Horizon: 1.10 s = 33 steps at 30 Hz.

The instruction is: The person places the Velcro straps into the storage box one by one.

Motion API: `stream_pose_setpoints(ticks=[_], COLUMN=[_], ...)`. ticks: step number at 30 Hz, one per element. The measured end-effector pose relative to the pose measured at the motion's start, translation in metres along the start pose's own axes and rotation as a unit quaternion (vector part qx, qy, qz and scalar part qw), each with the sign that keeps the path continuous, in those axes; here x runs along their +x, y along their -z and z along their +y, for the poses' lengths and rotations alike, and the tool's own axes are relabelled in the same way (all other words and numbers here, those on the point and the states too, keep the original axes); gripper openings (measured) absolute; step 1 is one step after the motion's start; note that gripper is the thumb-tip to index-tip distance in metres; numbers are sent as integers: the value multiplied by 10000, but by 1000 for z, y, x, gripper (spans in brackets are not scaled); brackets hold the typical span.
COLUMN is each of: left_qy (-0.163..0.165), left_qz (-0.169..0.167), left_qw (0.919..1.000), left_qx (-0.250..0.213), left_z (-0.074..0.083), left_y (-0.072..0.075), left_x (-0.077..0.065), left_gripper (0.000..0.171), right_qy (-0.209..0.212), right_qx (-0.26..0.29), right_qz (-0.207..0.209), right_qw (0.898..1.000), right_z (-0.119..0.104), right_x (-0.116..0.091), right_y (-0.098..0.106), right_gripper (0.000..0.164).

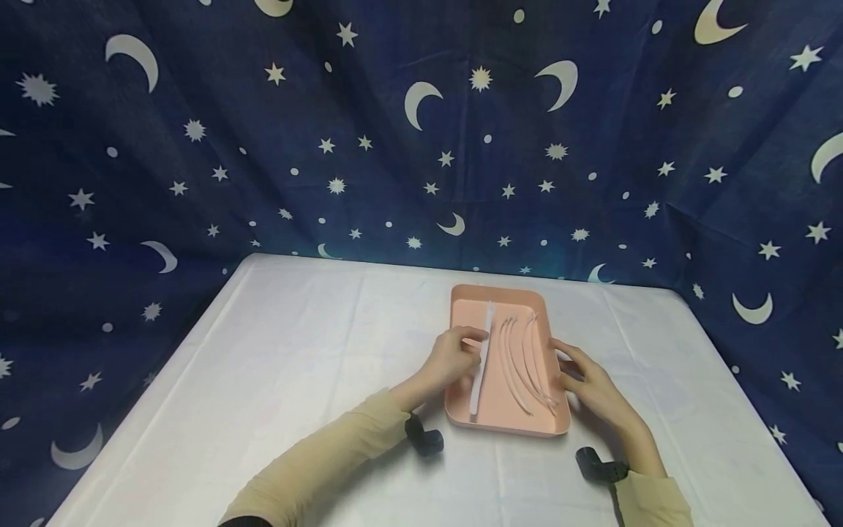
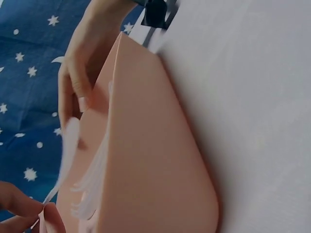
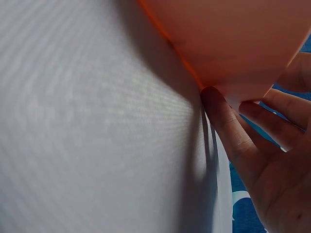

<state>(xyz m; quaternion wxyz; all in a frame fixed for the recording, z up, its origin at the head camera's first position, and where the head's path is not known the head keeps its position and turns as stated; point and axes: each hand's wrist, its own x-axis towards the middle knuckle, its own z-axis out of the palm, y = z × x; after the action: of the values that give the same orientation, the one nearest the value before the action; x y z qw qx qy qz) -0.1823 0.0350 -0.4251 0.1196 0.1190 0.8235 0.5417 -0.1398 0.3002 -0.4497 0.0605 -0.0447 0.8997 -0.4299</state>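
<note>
A flat, straight white strip [image 1: 478,386] lies lengthwise at the left side of a shallow peach tray [image 1: 507,427]. My left hand [image 1: 453,357] reaches over the tray's left wall and pinches this strip [image 2: 69,145] between thumb and fingers, as the left wrist view shows. Several thinner white strips [image 1: 508,362] curve along the tray's right half; their exact kind is unclear. At the right wall rests my right hand [image 1: 602,395], its fairly straight fingers touching the wall and rim. In the right wrist view one fingertip meets the tray's lower edge [image 3: 194,73].
A white cloth [image 1: 316,329] covers the table under the tray. Behind the table hangs a dark blue curtain [image 1: 369,227] with moons and stars. Black wrist devices [image 1: 424,439] sit on both forearms, close to the tray's near side.
</note>
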Motion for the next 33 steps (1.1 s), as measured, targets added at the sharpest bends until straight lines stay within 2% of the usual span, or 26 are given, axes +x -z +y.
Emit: stream_pose_setpoints(ticks=[8,17,21,33], left_qy=[499,1083,1160,962], left_qz=[23,222,134,-397], left_qw=[9983,9908,9899,9946], left_qx=[-315,-784,-806,-50], left_z=[6,8,9,12], left_y=[-8,-16,-17,-15], left_x=[10,23,26,27], left_gripper=[40,40,41,44], right_qy=[-14,43,45,59], right_qx=[12,1,8,24], right_qz=[13,23,20,44], right_qw=[10000,10000,10000,10000], right_z=[0,0,-1,0], right_x=[0,-1,-1,-1], right_y=[0,1,1,0], right_gripper=[64,63,63,62])
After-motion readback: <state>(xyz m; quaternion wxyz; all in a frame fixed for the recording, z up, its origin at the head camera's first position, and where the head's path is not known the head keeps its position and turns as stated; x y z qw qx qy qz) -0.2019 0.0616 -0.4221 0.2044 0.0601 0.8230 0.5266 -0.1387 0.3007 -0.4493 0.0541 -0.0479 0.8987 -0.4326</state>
